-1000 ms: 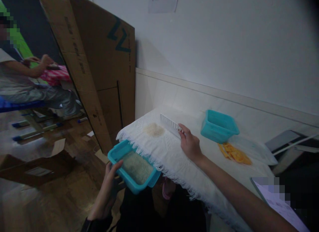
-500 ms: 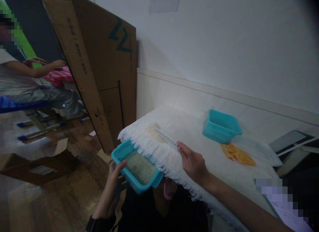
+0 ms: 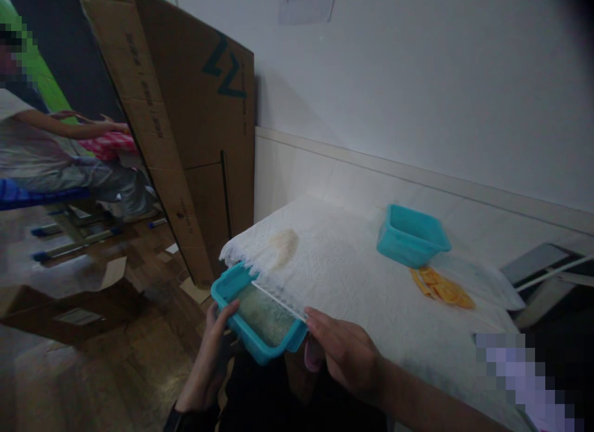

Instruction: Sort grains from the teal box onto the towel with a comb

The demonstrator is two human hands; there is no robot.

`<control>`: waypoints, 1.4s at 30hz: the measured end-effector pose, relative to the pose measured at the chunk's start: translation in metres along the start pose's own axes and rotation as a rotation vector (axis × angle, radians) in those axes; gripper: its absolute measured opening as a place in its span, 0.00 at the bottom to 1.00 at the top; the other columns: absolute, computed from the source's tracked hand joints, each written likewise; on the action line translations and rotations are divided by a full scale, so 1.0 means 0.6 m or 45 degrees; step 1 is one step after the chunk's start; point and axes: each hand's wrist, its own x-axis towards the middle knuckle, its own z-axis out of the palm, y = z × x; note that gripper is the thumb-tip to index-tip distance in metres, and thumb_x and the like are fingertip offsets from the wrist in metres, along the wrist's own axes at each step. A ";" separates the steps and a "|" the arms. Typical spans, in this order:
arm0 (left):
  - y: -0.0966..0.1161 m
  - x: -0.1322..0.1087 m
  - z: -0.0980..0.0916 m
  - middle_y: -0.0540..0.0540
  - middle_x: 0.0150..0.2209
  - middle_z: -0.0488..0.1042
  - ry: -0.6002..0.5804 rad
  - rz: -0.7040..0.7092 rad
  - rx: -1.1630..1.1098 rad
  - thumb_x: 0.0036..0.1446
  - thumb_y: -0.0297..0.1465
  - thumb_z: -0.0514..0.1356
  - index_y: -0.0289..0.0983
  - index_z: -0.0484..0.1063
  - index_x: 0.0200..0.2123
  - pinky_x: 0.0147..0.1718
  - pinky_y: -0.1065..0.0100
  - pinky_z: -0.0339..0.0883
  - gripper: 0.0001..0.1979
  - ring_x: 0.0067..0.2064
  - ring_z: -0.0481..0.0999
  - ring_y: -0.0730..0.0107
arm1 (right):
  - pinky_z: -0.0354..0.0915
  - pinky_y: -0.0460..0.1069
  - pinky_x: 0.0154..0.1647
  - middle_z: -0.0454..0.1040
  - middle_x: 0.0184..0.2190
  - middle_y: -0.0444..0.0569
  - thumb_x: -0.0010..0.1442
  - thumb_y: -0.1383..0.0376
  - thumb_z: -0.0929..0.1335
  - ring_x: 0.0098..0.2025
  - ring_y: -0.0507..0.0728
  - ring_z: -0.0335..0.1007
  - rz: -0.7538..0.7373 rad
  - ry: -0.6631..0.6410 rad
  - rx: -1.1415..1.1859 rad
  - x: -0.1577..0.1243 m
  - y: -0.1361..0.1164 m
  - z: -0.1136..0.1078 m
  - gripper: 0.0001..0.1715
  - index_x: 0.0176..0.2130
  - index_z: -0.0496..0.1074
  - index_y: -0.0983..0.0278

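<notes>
My left hand (image 3: 211, 351) grips the near-left corner of a teal plastic tub (image 3: 255, 342) holding pale grain, kept just below the table's fringed front edge. My right hand (image 3: 346, 354) pinches a white comb (image 3: 278, 301) by one end, its length lying across the top of the tub. A small patch of pale grain (image 3: 284, 245) lies on the white cloth (image 3: 352, 277) near the table's left corner.
A second teal tub (image 3: 411, 234) stands at the back of the table, with orange packets (image 3: 443, 289) on a clear bag beside it. A tall cardboard sheet (image 3: 185, 122) leans on the wall at left. Another person (image 3: 55, 147) sits far left. Dark devices (image 3: 533, 265) lie at right.
My right hand has drawn the comb from the back of the cloth across the grain patch to the front edge and over the tub. The left hand kept the tub under the edge.
</notes>
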 end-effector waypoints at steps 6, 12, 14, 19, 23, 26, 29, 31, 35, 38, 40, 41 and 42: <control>-0.002 -0.001 0.004 0.43 0.49 0.77 0.008 -0.012 -0.023 0.56 0.51 0.76 0.53 0.64 0.72 0.37 0.56 0.79 0.45 0.39 0.83 0.55 | 0.88 0.46 0.44 0.92 0.51 0.49 0.78 0.75 0.68 0.41 0.58 0.94 0.229 0.259 -0.291 0.045 0.093 0.026 0.38 0.80 0.65 0.56; 0.007 -0.001 -0.004 0.42 0.49 0.78 0.010 0.008 -0.038 0.58 0.50 0.74 0.53 0.68 0.68 0.37 0.55 0.81 0.38 0.42 0.85 0.51 | 0.86 0.47 0.36 0.93 0.47 0.51 0.83 0.66 0.67 0.34 0.59 0.92 0.316 0.270 -0.311 0.055 0.187 0.030 0.22 0.71 0.75 0.59; 0.013 0.005 -0.012 0.43 0.47 0.78 0.001 0.028 -0.041 0.58 0.51 0.73 0.53 0.69 0.66 0.37 0.55 0.81 0.36 0.42 0.85 0.51 | 0.87 0.48 0.37 0.93 0.47 0.50 0.82 0.66 0.68 0.35 0.59 0.92 0.338 0.260 -0.274 0.043 0.179 0.033 0.23 0.71 0.75 0.57; 0.037 0.026 -0.026 0.43 0.47 0.78 -0.025 0.069 -0.034 0.58 0.51 0.73 0.52 0.67 0.65 0.39 0.53 0.82 0.36 0.41 0.84 0.51 | 0.88 0.49 0.42 0.92 0.51 0.50 0.80 0.68 0.67 0.40 0.60 0.93 0.357 0.200 -0.183 0.050 0.156 0.074 0.28 0.74 0.73 0.55; 0.056 0.035 -0.030 0.44 0.47 0.78 -0.017 0.090 -0.018 0.59 0.50 0.74 0.52 0.66 0.67 0.37 0.53 0.82 0.37 0.40 0.84 0.52 | 0.89 0.51 0.46 0.91 0.55 0.50 0.78 0.71 0.65 0.45 0.61 0.94 0.359 0.126 -0.099 0.086 0.166 0.125 0.30 0.74 0.72 0.55; 0.060 0.037 -0.032 0.43 0.45 0.78 -0.020 0.096 -0.010 0.59 0.50 0.73 0.51 0.67 0.67 0.37 0.52 0.83 0.37 0.40 0.84 0.51 | 0.88 0.50 0.47 0.91 0.56 0.51 0.78 0.72 0.65 0.46 0.60 0.94 0.326 0.132 -0.049 0.101 0.168 0.148 0.30 0.73 0.71 0.55; 0.057 0.039 -0.034 0.42 0.45 0.79 -0.023 0.093 -0.014 0.58 0.51 0.73 0.50 0.68 0.66 0.38 0.52 0.83 0.36 0.41 0.84 0.49 | 0.88 0.49 0.45 0.91 0.54 0.49 0.78 0.74 0.65 0.44 0.59 0.94 0.263 0.180 0.000 0.098 0.158 0.155 0.32 0.74 0.70 0.55; 0.055 0.039 -0.035 0.41 0.45 0.80 -0.024 0.085 -0.015 0.58 0.51 0.72 0.49 0.69 0.66 0.38 0.51 0.82 0.37 0.41 0.85 0.49 | 0.88 0.49 0.46 0.92 0.52 0.49 0.76 0.76 0.66 0.43 0.58 0.94 0.234 0.182 0.026 0.092 0.149 0.153 0.35 0.75 0.69 0.54; 0.051 0.036 -0.034 0.41 0.47 0.81 -0.048 0.077 -0.014 0.58 0.52 0.72 0.50 0.70 0.66 0.40 0.50 0.82 0.36 0.42 0.86 0.48 | 0.89 0.50 0.49 0.91 0.55 0.49 0.72 0.79 0.67 0.46 0.59 0.94 0.171 0.149 0.100 0.086 0.133 0.145 0.43 0.79 0.66 0.53; 0.049 0.030 -0.033 0.39 0.50 0.81 -0.080 0.075 -0.020 0.59 0.52 0.72 0.51 0.69 0.67 0.41 0.48 0.83 0.36 0.44 0.86 0.46 | 0.89 0.50 0.52 0.90 0.58 0.50 0.72 0.80 0.66 0.50 0.59 0.93 0.116 0.145 0.156 0.089 0.118 0.140 0.46 0.81 0.62 0.54; 0.046 0.026 -0.032 0.40 0.51 0.81 -0.106 0.074 -0.030 0.59 0.52 0.72 0.52 0.68 0.67 0.43 0.47 0.83 0.36 0.45 0.86 0.46 | 0.89 0.51 0.54 0.90 0.59 0.51 0.71 0.80 0.66 0.52 0.59 0.93 0.099 0.133 0.165 0.091 0.104 0.137 0.49 0.82 0.60 0.54; 0.045 0.023 -0.032 0.40 0.51 0.81 -0.114 0.073 -0.031 0.60 0.52 0.72 0.52 0.68 0.67 0.43 0.47 0.83 0.35 0.45 0.86 0.46 | 0.89 0.51 0.54 0.89 0.60 0.51 0.71 0.80 0.66 0.53 0.59 0.93 0.093 0.125 0.165 0.091 0.097 0.134 0.50 0.83 0.59 0.54; 0.044 0.022 -0.031 0.40 0.51 0.81 -0.120 0.071 -0.029 0.60 0.52 0.72 0.52 0.68 0.67 0.43 0.47 0.83 0.35 0.45 0.86 0.46 | 0.89 0.52 0.55 0.89 0.60 0.50 0.70 0.81 0.66 0.53 0.59 0.93 0.090 0.117 0.166 0.092 0.089 0.132 0.51 0.83 0.58 0.54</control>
